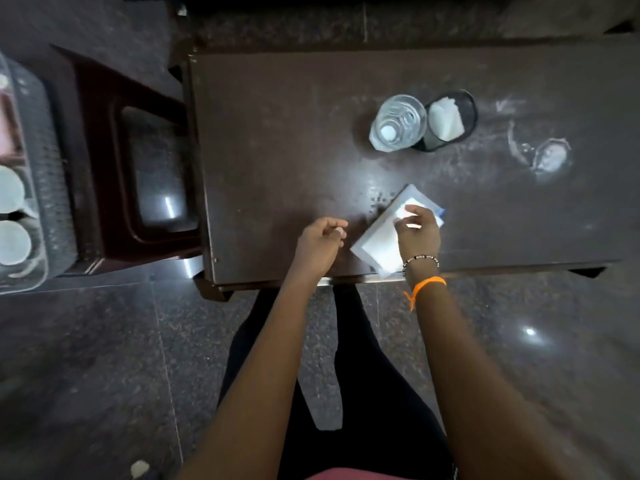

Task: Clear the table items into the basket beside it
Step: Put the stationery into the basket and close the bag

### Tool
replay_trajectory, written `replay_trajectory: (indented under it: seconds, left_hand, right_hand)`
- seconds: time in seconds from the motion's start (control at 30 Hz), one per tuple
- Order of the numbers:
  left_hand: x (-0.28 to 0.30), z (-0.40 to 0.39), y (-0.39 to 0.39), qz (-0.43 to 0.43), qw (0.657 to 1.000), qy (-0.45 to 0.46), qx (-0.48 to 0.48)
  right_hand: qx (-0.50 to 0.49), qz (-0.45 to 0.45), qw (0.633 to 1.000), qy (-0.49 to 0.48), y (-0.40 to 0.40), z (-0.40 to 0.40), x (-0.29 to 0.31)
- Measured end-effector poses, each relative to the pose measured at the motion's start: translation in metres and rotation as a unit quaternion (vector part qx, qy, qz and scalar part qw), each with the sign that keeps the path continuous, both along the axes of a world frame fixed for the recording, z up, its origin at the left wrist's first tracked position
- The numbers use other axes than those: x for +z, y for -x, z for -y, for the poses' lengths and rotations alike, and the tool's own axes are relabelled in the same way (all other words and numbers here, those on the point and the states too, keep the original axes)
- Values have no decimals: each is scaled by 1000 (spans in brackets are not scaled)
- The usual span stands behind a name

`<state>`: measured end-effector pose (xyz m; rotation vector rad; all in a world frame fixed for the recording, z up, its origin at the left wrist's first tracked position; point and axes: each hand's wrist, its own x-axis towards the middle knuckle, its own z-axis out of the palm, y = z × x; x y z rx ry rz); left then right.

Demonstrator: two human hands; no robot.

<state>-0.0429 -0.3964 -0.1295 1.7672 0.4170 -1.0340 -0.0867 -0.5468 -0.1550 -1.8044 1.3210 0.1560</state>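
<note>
A flat white tissue packet (377, 241) lies near the front edge of the dark table (277, 133). My right hand (417, 230) is on top of it, fingers curled over its far end. My left hand (320, 245) hovers just left of the packet, fingers loosely curled and holding nothing. Farther back stand a clear plastic bottle (398, 123) and, touching it, a black cup (450, 120) with white tissue inside. A small clear round item (551, 155) lies to the right. The grey basket (45, 133) is at the far left, with white cups (12, 195) inside.
A dark red plastic stool (114, 140) stands between the basket and the table's left edge. White smears mark the tabletop at the right. My legs are in front of the table, on a dark polished stone floor (104, 358).
</note>
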Motion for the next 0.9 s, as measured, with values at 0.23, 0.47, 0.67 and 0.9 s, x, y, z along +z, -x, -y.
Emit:
replay_trajectory:
  seconds: [0.23, 0.47, 0.67, 0.9]
  left_hand:
    - [-7, 35, 17, -35, 996, -34, -80]
    - [-8, 31, 23, -15, 997, -49, -60]
    - [18, 7, 11, -18, 1000, 11, -6]
    - [47, -21, 16, -11, 986, 137, 99]
  right_hand:
    - [-203, -92, 971, -87, 31, 43, -53]
    - [-126, -12, 964, -234, 21, 50, -47]
    - [15, 67, 957, -283, -1, 38, 6]
    - [151, 125, 897, -395, -24, 3, 72]
